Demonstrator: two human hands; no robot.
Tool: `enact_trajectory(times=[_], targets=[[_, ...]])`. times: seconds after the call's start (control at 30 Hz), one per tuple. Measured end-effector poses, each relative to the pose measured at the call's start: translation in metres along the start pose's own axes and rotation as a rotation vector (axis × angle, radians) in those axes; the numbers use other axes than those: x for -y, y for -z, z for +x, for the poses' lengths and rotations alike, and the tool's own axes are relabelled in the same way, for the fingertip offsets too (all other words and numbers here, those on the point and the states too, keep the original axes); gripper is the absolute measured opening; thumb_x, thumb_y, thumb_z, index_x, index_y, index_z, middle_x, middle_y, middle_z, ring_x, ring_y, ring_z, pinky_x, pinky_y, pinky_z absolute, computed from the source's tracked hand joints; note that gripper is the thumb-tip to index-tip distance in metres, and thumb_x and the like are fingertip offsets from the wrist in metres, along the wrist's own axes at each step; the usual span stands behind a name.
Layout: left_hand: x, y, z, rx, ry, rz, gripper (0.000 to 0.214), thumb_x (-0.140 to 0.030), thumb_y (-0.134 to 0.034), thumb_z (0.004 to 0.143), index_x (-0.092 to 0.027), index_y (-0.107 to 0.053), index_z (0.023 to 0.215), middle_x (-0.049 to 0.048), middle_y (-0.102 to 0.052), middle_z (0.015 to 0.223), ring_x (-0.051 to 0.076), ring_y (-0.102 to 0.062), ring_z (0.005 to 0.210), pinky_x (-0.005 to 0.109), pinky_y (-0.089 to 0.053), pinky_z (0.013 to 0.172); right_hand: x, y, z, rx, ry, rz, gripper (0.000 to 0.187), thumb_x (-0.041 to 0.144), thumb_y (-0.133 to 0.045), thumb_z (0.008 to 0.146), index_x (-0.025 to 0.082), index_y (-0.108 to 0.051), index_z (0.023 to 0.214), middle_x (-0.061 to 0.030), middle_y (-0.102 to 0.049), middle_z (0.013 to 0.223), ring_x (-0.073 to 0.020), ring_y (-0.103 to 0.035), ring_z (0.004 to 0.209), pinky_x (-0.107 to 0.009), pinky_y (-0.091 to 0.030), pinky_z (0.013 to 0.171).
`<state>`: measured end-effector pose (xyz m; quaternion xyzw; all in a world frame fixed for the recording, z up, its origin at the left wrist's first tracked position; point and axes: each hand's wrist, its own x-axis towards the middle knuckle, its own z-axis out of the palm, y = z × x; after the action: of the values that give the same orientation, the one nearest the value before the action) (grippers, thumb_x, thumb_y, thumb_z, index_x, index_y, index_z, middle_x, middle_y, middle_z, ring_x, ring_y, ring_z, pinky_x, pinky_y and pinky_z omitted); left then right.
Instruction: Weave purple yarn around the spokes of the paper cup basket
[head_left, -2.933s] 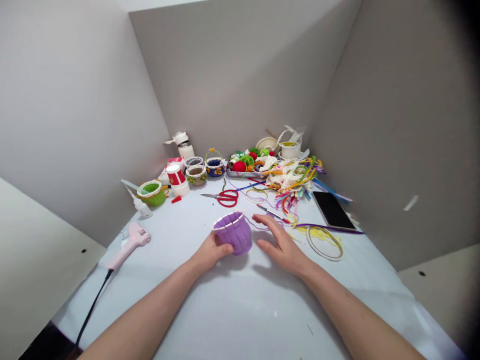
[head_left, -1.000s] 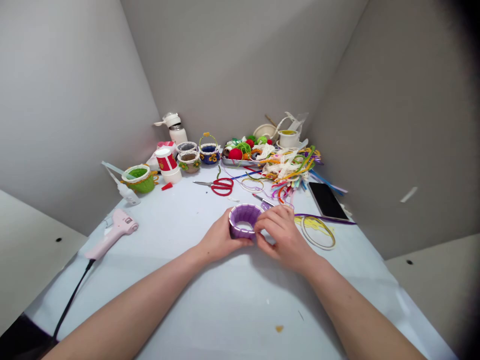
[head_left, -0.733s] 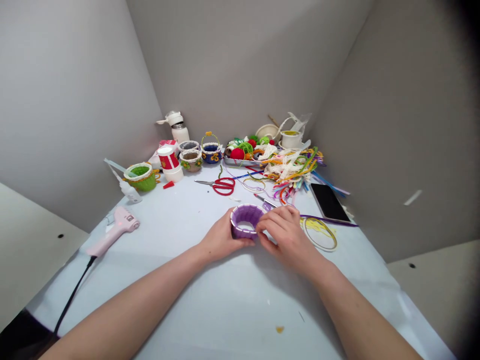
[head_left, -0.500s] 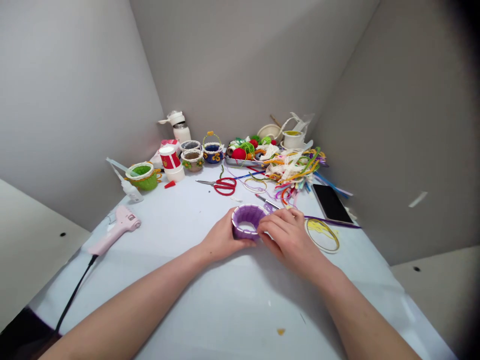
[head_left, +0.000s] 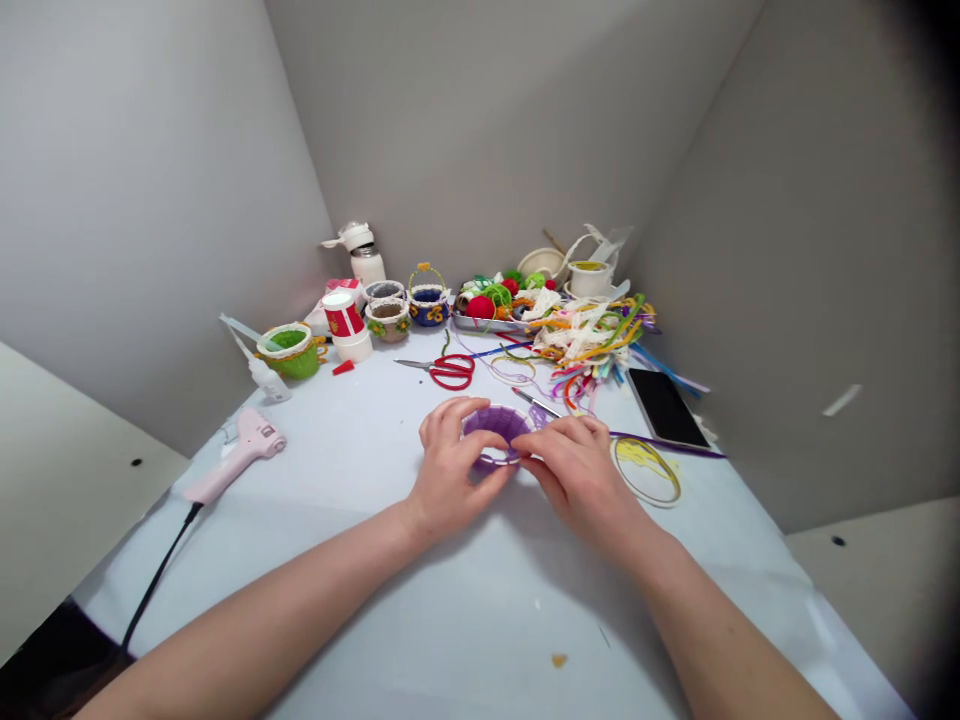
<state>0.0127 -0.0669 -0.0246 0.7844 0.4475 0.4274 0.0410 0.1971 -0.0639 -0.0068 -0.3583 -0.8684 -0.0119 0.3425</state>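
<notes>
A small round purple basket with white upright strips along its rim is between my two hands, above the middle of the table. My left hand is curled around its left side, thumb and index finger at the near rim. From the right, my right hand pinches the rim with its fingertips; whether a strand is between them is hidden. Purple yarn lies just behind the basket. A pen rests beyond my right hand, and red-handled scissors lie farther back.
To the left lie a pink glue gun with a black cord and a glue bottle. Small finished baskets stand at the back. A yarn tray, a pile of colourful strips, a phone and a hoop are right.
My left hand has shifted from holding the basket's outer side to reaching over its rim, thumb and finger now near my right fingertips. The right hand stays at the rim.
</notes>
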Motion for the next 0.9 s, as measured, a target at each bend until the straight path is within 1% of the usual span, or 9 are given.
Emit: enact_trajectory(times=[0.07, 0.23, 0.43, 0.67, 0.77, 0.83, 0.9], targets=[[-0.001, -0.002, -0.001, 0.008, 0.016, -0.02, 0.013, -0.028, -0.065, 0.078, -0.024, -0.065, 0.09, 0.0062, -0.049, 0.128, 0.025, -0.038, 0.124, 0.045, -0.03, 0.106, 0.0, 0.0, -0.001, -0.012, -0.003, 0.003, 0.011, 0.013, -0.053, 0.091, 0.02, -0.057, 0.099, -0.0017, -0.067, 0.084, -0.0177, -0.051, 0.085, -0.038, -0.029, 0.084], [-0.002, -0.008, -0.004, 0.016, 0.053, -0.056, 0.01, -0.02, -0.063, 0.076, -0.024, -0.065, 0.085, 0.0032, -0.053, 0.126, 0.024, -0.038, 0.124, 0.045, -0.031, 0.106, 0.001, 0.001, -0.002, 0.004, -0.005, 0.016, 0.01, 0.014, -0.052, 0.091, 0.021, -0.057, 0.096, -0.0013, -0.066, 0.082, -0.0175, -0.051, 0.085, -0.038, -0.031, 0.085], [-0.005, -0.011, -0.005, 0.011, 0.108, -0.066, 0.015, -0.015, -0.064, 0.072, -0.024, -0.065, 0.084, 0.001, -0.055, 0.127, 0.025, -0.037, 0.125, 0.046, -0.029, 0.107, 0.002, -0.001, -0.001, 0.012, 0.021, 0.036, 0.011, 0.013, -0.054, 0.09, 0.021, -0.056, 0.098, -0.0016, -0.064, 0.082, -0.0175, -0.049, 0.085, -0.037, -0.031, 0.084], [-0.005, -0.014, -0.006, -0.001, 0.134, -0.07, 0.014, -0.015, -0.065, 0.07, -0.023, -0.064, 0.081, 0.0012, -0.055, 0.127, 0.025, -0.037, 0.124, 0.046, -0.03, 0.106, 0.002, -0.003, 0.0, -0.022, 0.085, 0.022, 0.007, 0.014, -0.051, 0.091, 0.019, -0.057, 0.094, -0.0021, -0.062, 0.079, -0.0165, -0.048, 0.08, -0.035, -0.033, 0.08], [-0.005, -0.014, -0.006, 0.003, 0.141, -0.06, 0.011, -0.016, -0.065, 0.071, -0.024, -0.063, 0.08, 0.0013, -0.055, 0.127, 0.026, -0.037, 0.124, 0.047, -0.03, 0.106, 0.001, -0.003, 0.001, -0.009, 0.075, 0.016, 0.007, 0.014, -0.051, 0.091, 0.019, -0.056, 0.092, -0.002, -0.062, 0.078, -0.0165, -0.048, 0.079, -0.035, -0.033, 0.08], [-0.004, -0.011, -0.007, 0.021, 0.129, -0.052, 0.013, -0.018, -0.064, 0.072, -0.024, -0.063, 0.083, 0.0019, -0.053, 0.128, 0.026, -0.036, 0.125, 0.047, -0.029, 0.106, 0.001, -0.002, 0.001, 0.001, 0.055, 0.02, 0.007, 0.014, -0.052, 0.09, 0.019, -0.056, 0.091, -0.002, -0.063, 0.078, -0.0172, -0.048, 0.08, -0.036, -0.033, 0.08], [-0.001, -0.006, -0.009, 0.033, 0.087, -0.056, 0.021, -0.021, -0.065, 0.071, -0.025, -0.063, 0.092, 0.0038, -0.052, 0.13, 0.027, -0.037, 0.125, 0.047, -0.029, 0.106, 0.001, -0.001, 0.0, 0.004, 0.043, 0.034, 0.008, 0.014, -0.054, 0.088, 0.019, -0.056, 0.093, -0.0027, -0.064, 0.082, -0.0184, -0.049, 0.082, -0.037, -0.034, 0.081]])
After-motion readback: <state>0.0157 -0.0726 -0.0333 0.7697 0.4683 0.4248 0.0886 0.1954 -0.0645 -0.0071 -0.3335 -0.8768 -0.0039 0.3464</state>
